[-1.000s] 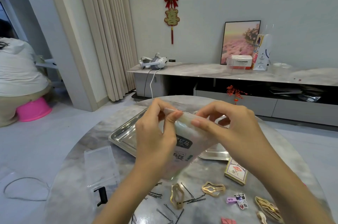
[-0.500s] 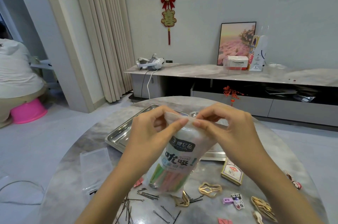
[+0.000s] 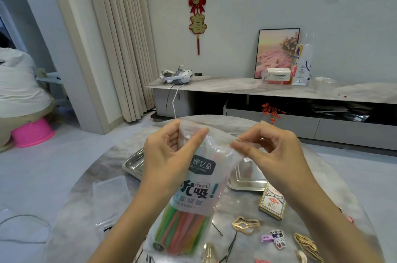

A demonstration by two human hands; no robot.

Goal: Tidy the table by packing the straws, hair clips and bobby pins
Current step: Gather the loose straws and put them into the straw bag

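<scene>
1. The left hand (image 3: 169, 155) pinches the left end of the mouth of a clear printed bag (image 3: 202, 176), thumb in front and fingers curled behind.
2. The right hand (image 3: 272, 155) pinches the right end of the same mouth between thumb and forefinger (its other fingers are loosely curled).
3. The bag hangs upright between the hands above the middle of the table (image 3: 311, 168). The coloured straws (image 3: 182, 228) are bundled inside its lower half.
4. Behind the bag, toward the table's far edge, lie a steel tray (image 3: 133, 163) and a second tray (image 3: 247, 181).
5. Right of the bag stands a card box (image 3: 272, 202). Closer to the near edge, a gold hair clip (image 3: 246, 225) and a bobby pin (image 3: 217, 230) lie loose.
6. A clear pouch (image 3: 111, 196) lies toward the left edge.
</scene>
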